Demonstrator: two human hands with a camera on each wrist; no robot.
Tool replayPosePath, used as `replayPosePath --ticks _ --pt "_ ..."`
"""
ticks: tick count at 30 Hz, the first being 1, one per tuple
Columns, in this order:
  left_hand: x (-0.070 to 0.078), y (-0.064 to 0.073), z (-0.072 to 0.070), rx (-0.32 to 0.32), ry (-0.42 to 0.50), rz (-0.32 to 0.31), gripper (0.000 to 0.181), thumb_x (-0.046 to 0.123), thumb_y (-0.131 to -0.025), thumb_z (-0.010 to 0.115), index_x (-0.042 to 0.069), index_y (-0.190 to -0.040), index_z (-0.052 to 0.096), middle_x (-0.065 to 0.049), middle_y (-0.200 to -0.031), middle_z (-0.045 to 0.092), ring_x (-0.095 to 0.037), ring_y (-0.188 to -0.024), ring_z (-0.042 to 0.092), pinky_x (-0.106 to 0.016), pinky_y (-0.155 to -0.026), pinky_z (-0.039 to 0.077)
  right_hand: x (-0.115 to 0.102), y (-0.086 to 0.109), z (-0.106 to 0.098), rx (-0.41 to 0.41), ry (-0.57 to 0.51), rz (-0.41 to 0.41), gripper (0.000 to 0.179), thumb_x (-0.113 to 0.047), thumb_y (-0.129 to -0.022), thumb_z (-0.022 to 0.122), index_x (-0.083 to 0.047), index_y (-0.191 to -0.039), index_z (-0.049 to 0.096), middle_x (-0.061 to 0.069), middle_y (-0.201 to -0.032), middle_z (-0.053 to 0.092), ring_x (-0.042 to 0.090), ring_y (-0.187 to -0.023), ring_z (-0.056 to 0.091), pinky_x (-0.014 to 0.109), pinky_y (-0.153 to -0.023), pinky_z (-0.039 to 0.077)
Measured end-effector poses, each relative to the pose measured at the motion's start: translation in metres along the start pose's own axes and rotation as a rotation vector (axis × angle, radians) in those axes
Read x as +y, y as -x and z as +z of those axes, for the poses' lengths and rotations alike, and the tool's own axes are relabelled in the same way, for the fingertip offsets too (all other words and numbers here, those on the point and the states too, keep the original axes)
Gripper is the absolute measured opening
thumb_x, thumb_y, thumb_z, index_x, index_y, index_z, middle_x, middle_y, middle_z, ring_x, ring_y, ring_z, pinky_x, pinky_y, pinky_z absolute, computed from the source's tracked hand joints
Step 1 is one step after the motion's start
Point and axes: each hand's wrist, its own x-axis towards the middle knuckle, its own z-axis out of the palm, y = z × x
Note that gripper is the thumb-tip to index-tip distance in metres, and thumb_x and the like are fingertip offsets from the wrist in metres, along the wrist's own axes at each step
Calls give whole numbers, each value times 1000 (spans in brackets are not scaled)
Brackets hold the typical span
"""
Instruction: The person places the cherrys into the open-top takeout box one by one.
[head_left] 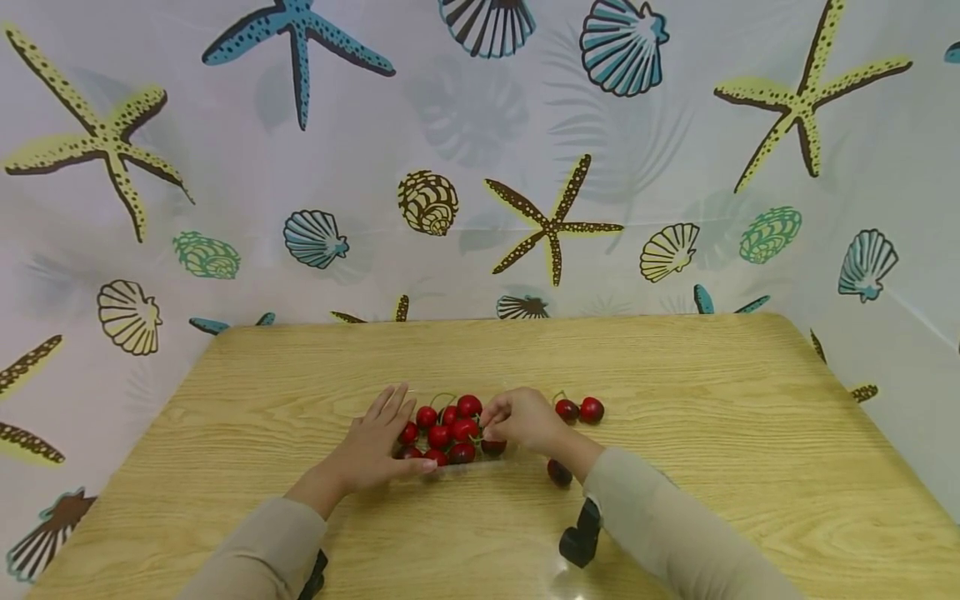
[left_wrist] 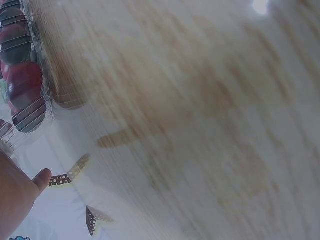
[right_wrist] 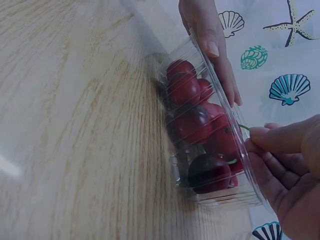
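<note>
Red and dark red cherries [head_left: 439,436] fill a clear plastic box [right_wrist: 220,202] on the table. My left hand [head_left: 371,450] rests at the box's left side, fingers stretched along the rim and thumb over the near edge. In the left wrist view only part of that hand [left_wrist: 15,195] shows, low at the left. Over the box's right part is my right hand [head_left: 531,421]. The right wrist view shows its thumb and forefinger pinching a green cherry stem [right_wrist: 244,127] at the rim; the cherry below is hard to pick out among the others.
Right of the box lie two cherries [head_left: 592,410] side by side, and a darker cherry [head_left: 558,472] sits nearer, beside my right wrist. The wood-grain table [head_left: 712,400] ends at a white cloth [head_left: 360,167] printed with shells and starfish.
</note>
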Motion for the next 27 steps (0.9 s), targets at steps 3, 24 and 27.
replayPosePath --ticks 3,24,27 --pt "-1 0 1 2 0 0 96 67 -71 47 4 -138 19 -10 -144 0 -29 -129 -3 -65 -86 15 -2 -1 1 -9 18 14 3 -4 -75 66 -5 -76 64 -1 -69 60 9 -59 52 22 -49 41" --pt "1 0 0 1 -5 0 96 67 -71 47 4 -138 18 -10 -144 0 -30 -129 -3 -65 -87 14 -8 -1 -4 -27 -51 84 6 -4 -76 64 -1 -82 63 2 -71 62 12 -57 53 26 -49 43" --pt "0 1 1 3 -4 0 96 67 -71 47 4 -138 18 -10 -144 -1 -29 -129 -3 -64 -87 14 -5 1 -7 -38 -109 73 12 -4 -77 63 3 -87 63 5 -76 63 13 -64 57 31 -59 47"
